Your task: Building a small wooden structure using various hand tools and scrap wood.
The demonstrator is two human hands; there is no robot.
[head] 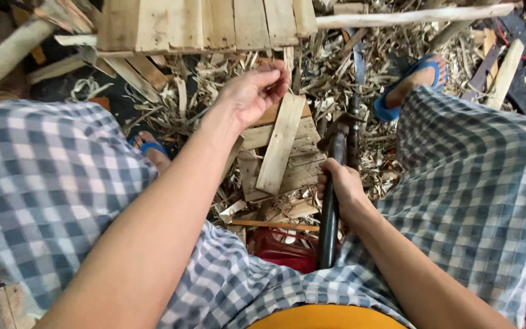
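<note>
The left hand pinches the top end of a pale wooden slat, grip closed on it; the slat runs from 12 toward 6 o'clock, slightly tilted, resting on a stack of split boards. At 3 o'clock from it the right hand is wrapped tight round a dark machete handle — blade pointing to 12. The slat is flat, rough-sawn — light tan.
</note>
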